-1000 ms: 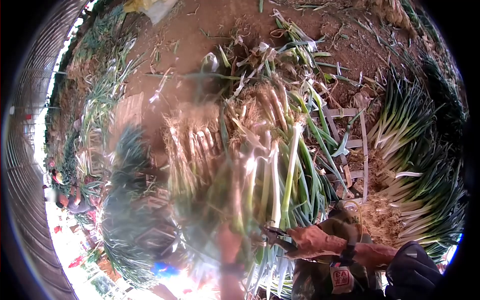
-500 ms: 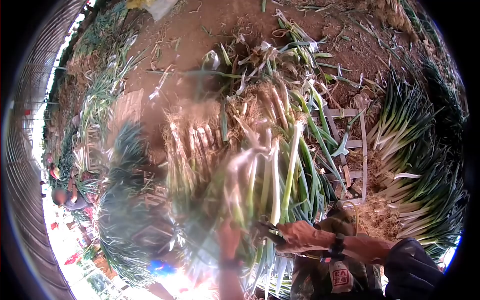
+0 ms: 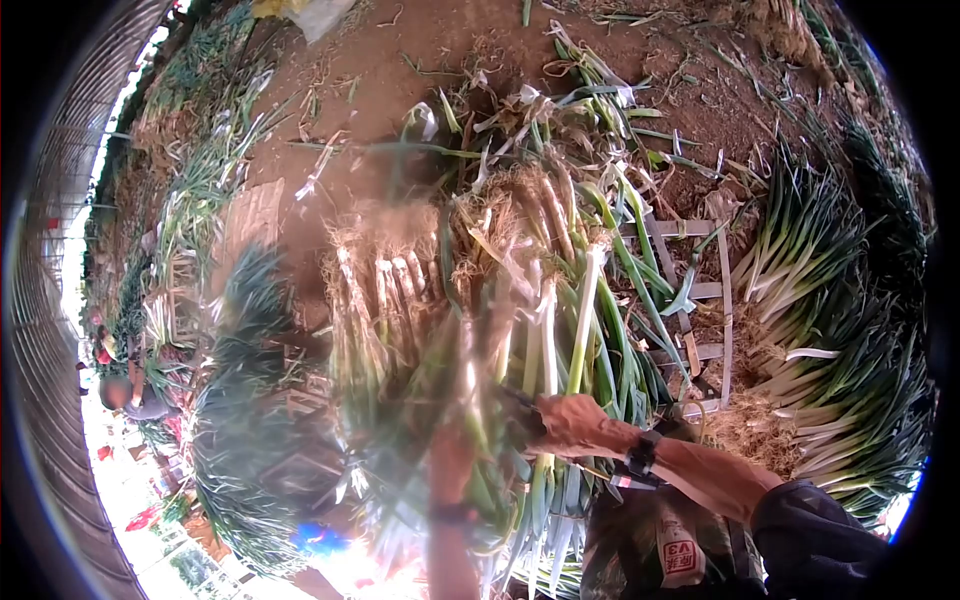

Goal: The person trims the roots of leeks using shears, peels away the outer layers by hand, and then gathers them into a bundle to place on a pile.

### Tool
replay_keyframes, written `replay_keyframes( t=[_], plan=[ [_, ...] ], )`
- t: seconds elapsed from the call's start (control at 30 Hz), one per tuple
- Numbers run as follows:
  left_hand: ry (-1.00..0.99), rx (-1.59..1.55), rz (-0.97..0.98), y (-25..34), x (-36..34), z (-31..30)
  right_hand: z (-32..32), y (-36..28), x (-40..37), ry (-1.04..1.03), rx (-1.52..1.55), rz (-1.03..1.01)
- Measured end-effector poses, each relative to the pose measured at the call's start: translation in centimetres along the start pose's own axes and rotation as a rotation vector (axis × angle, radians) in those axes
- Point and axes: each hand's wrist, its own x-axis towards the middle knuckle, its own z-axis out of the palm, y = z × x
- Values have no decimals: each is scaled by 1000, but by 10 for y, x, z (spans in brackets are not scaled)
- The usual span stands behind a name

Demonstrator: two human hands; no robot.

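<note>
My left hand [image 3: 452, 462], hazy in the smeared middle of the head view, is closed round the stalk of a long green onion [image 3: 467, 380]. That onion's pale root end points away from me over the pile. To the right, my right hand [image 3: 580, 425] is closed on a dark hand tool [image 3: 518, 405], whose kind I cannot make out. The tool's front is close beside the held stalk; contact is hidden by blur. Under and beyond both hands lie long green onions [image 3: 585, 320], with brown roots facing away and green leaves towards me.
At the right, more green onions [image 3: 840, 380] lie in a long row beside a metal frame [image 3: 727, 310]. Leafy onions [image 3: 245, 400] are heaped at the left. Torn leaves [image 3: 600, 95] litter the brown ground. Another person [image 3: 145, 395] is at the far left.
My right hand has moved up and left with the dark tool, closer to the left hand. The onion in my left hand now shows more upright, and my left hand has shifted slightly.
</note>
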Motion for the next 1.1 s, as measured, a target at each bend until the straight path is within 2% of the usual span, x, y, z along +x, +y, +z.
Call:
replay_keyframes(
  t=[0.07, 0.13, 0.27, 0.33, 0.4, 0.43, 0.53, 0.63, 0.7, 0.8, 0.83, 0.87, 1.0, 1.07, 1.1],
  plan=[
    [-72, -14, -124, 0, 2, 4, 6, 7, 10, 48, -18, -9],
    [-67, -10, -147, 1, 4, 8, 0, 7, 18, 57, -49, -30],
    [31, 79, -71, -29, -4, 31, -8, 11, 40, 60, -52, -32],
    [18, 46, -132, -24, -1, 31, -15, 9, 50, 10, -99, -5],
    [-28, -67, -243, -10, 7, 27, -22, 4, 62, -125, -163, 75],
    [-51, -111, -296, 3, 12, 21, -21, 6, 71, -128, -121, 165],
    [-132, -191, -418, 32, 24, 3, -16, 19, 77, -40, -136, 41],
    [-189, -213, -475, 34, 31, -3, -14, 21, 50, -6, -84, -94],
    [-187, -124, -479, 22, 36, -1, -52, -13, 4, -111, 90, -36],
    [-209, -29, -437, 18, 49, -19, -19, 16, -33, -128, 234, -221],
    [-211, -63, -530, 56, 57, -39, -22, 12, -44, -295, 288, -46],
    [-210, -91, -518, 53, 57, -41, -13, 19, -60, -126, 163, -302],
    [-156, -306, -465, 67, 55, -68, -16, 21, -90, -132, 194, -375],
    [-154, -353, -418, 74, 51, -77, -17, 23, -97, -90, 173, -396],
    [-166, -274, -389, 67, 47, -77, -18, 24, -99, -59, 166, -399]
  ],
)
